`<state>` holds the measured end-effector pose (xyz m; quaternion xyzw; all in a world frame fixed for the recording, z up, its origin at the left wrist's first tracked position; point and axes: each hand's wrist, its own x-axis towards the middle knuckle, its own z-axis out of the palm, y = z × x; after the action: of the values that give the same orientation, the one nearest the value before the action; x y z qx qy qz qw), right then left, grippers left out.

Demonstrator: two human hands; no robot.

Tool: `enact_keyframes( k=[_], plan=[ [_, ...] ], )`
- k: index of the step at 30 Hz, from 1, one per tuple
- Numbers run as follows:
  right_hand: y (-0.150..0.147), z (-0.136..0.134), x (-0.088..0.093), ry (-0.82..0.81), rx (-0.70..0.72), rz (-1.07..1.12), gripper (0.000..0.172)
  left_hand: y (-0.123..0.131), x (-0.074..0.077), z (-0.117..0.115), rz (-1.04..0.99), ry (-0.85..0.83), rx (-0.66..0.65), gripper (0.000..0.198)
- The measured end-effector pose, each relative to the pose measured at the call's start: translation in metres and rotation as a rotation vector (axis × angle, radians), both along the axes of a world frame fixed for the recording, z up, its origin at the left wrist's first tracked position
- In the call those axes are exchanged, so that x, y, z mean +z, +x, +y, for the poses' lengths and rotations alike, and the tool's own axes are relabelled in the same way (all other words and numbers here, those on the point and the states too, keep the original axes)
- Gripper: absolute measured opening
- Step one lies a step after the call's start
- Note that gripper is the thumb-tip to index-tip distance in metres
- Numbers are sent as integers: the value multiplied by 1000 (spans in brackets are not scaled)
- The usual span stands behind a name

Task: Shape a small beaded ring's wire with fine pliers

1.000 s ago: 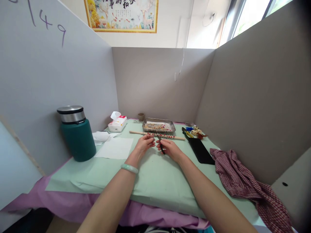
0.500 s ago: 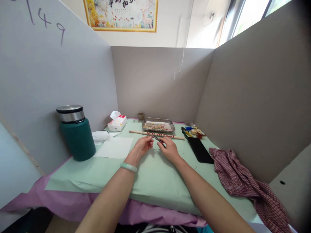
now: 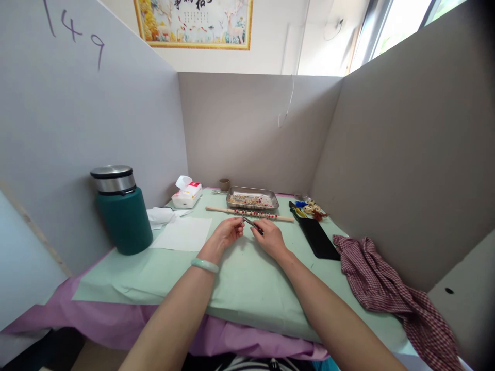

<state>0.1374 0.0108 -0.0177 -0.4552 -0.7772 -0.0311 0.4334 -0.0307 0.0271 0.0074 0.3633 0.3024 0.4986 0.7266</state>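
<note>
Pliers (image 3: 252, 224), gripped in my right hand (image 3: 269, 238), now slant rather than stand steep, tips meeting the fingertips of my left hand (image 3: 229, 232): work converges, I judge. What the left pinches, I cannot tell.

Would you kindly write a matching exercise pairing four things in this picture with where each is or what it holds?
1. Metal tray
2. Hand-held tool
3. Pale green bangle
4. Wooden rod

A. Around the wrist of the left hand
B. Lying in front of the tray, bearing red beads
C. Holding small red and yellowish bits
D. In the right hand

Pairs: 1-C, 2-D, 3-A, 4-B
</note>
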Motion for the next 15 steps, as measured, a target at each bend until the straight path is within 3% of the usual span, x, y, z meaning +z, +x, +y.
enact_keyframes(
  k=[9, 15],
  plan=[
    [6, -2, 13, -177, 133, 107, 21, -5, 5, -2, 81, 72, -60, 10],
    [17, -6, 25, -502, 335, 236, 29, -10, 8, -4, 182, 159, -118, 13]
  ],
)
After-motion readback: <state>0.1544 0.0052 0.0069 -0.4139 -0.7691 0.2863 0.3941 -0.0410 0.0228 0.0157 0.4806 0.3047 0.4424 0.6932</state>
